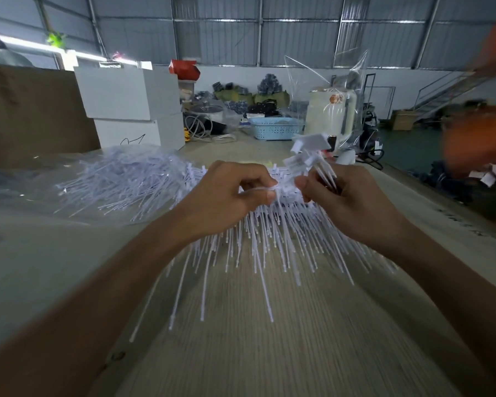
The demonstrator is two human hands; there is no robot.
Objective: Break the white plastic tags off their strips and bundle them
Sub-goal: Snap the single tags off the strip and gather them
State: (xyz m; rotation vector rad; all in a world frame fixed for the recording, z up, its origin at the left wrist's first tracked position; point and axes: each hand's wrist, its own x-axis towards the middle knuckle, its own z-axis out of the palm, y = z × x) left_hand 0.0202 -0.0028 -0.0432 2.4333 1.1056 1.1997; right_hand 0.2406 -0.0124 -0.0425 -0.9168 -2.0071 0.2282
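Both hands clamped: left hand [235, 190] pinches the strip [281, 193] of white tags, right hand [347, 196] grips a small bundle of loose tags [307, 156]. Strip sits between the hands, above the wooden table [269, 339]. Tags look light, thin, springy; best held near the heads. Loose pile [121, 181] lies left. Cluttered warehouse behind.

Both bare forearms reach forward from the lower corners and converge at mid-frame. The left hand [226, 193] is curled, knuckles up, thumb pressed against the forefinger in a pinch. The right hand [352, 199] sits just beside it — fingers folded inward into a closed grip, its back turned toward the camera.
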